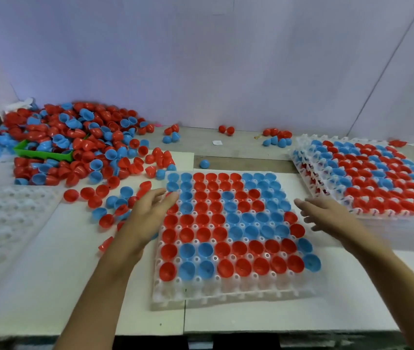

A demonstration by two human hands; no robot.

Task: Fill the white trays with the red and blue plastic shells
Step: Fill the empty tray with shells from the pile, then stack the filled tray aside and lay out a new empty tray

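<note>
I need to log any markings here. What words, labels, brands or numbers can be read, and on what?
None can be read.
The small white scrap on the table behind the middle tray: too small and blurred to tell whether it bears print.
The shells and trays show no print.

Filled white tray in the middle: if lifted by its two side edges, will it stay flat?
The thin white plastic tray probably sags mid-span. The red and blue plastic shells sit loose in its cups, so tilting may spill them. It is likely light.
</note>
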